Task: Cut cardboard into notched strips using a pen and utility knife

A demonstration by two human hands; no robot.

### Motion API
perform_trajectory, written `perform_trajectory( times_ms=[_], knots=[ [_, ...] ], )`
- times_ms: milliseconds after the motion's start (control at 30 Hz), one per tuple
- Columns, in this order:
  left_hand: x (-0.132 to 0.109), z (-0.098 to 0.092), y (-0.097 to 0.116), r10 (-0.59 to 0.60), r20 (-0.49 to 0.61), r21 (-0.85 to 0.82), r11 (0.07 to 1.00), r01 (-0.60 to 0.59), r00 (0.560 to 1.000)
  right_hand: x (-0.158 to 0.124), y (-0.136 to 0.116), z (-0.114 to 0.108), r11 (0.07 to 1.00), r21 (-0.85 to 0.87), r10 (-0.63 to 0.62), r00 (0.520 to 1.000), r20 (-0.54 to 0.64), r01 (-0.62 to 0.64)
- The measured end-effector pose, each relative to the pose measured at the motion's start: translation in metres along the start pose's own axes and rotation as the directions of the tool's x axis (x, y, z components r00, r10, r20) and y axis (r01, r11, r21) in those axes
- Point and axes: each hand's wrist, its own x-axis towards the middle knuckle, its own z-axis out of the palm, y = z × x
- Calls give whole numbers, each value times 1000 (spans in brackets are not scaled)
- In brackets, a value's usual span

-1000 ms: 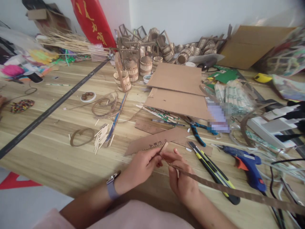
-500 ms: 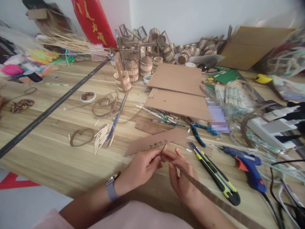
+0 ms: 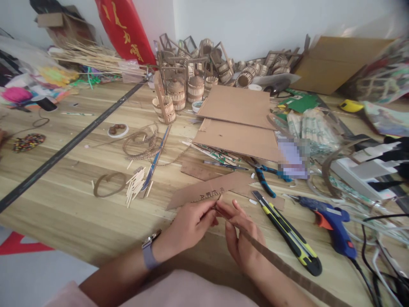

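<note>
My left hand (image 3: 193,224) pinches the end of a long brown cardboard strip (image 3: 281,266), its fingertips meeting those of my right hand (image 3: 244,236). The strip runs through the fingers of my right hand and trails over that forearm to the lower right. Just beyond my fingertips lies a printed cardboard piece (image 3: 198,192). A yellow-black utility knife (image 3: 287,232) rests to the right of my right hand, with a blue glue gun (image 3: 330,221) farther right. What sits between the pinched fingertips is mostly hidden.
Cardboard sheets (image 3: 236,136), blue-handled pliers (image 3: 265,181) and a pile of small sticks (image 3: 136,186) lie ahead. Little stick baskets (image 3: 164,108) crowd the back near the wall. A white power strip (image 3: 364,170) and cables (image 3: 367,247) occupy the right side.
Both hands stay almost in place, with only slight finger movement. The strip is still held.
</note>
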Motion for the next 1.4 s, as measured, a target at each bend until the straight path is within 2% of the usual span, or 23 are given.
perform_trajectory(
  times_ms=[333,500,667,867,1033,1167,1400],
  knots=[
    [1,0,-6,-25,-7,-56,998,24,1000,2,-2,-1,1000,5,4,1000,6,-4],
    [1,0,-6,-14,-38,-42,999,12,999,3,0,0,995,-86,-51,999,12,52],
    [0,1,-5,9,-17,-42,999,-9,1000,-2,4,2,997,-70,26,999,-22,-28],
    [1,0,-6,-11,-24,-28,1000,10,1000,-2,2,-1,996,18,83,996,44,-84],
    [2,0,-7,-38,-28,-39,999,37,999,4,0,-3,1000,-4,31,997,69,-31],
    [2,0,-6,-22,-44,-37,999,20,999,5,-2,-2,999,-51,-17,999,42,19],
    [0,0,-4,-5,-29,-42,999,4,1000,-8,2,1,982,98,158,987,38,-161]
  ],
)
